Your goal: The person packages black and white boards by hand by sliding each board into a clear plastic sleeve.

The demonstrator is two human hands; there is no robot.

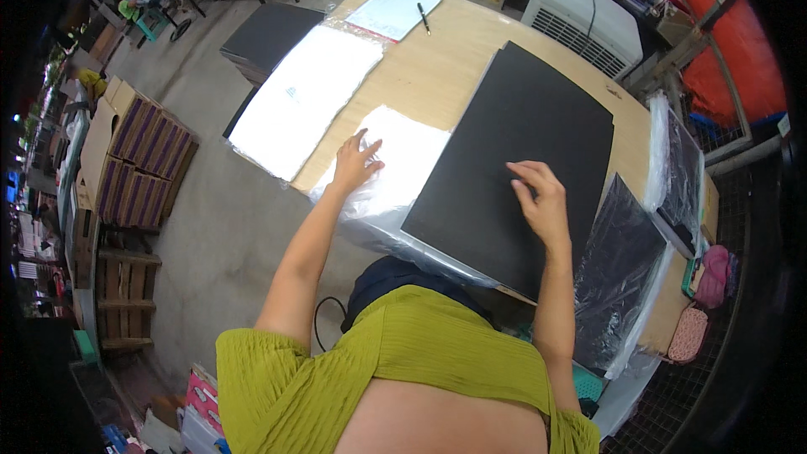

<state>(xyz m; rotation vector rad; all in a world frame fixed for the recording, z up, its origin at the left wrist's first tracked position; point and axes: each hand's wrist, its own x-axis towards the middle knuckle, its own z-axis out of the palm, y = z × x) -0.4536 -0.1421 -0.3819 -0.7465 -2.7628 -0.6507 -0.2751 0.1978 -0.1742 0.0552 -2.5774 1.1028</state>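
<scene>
My left hand is spread with its fingers apart over a clear plastic sleeve that lies on the table over something white. Right of the sleeve, a large black board or stack of black sheets partly covers its edge. My right hand is over this black surface, its fingers bent and the thumb apart from them, with nothing seen in between. Whether the fingertips touch the board, I cannot tell. A stack of white plastic sleeves lies beyond my left hand, along the table's left edge.
On the wooden table are a paper pad and a pen. Plastic-wrapped black sheets lie at the right. A dark stack stands beyond the left edge. Cartons are piled on the floor farther left.
</scene>
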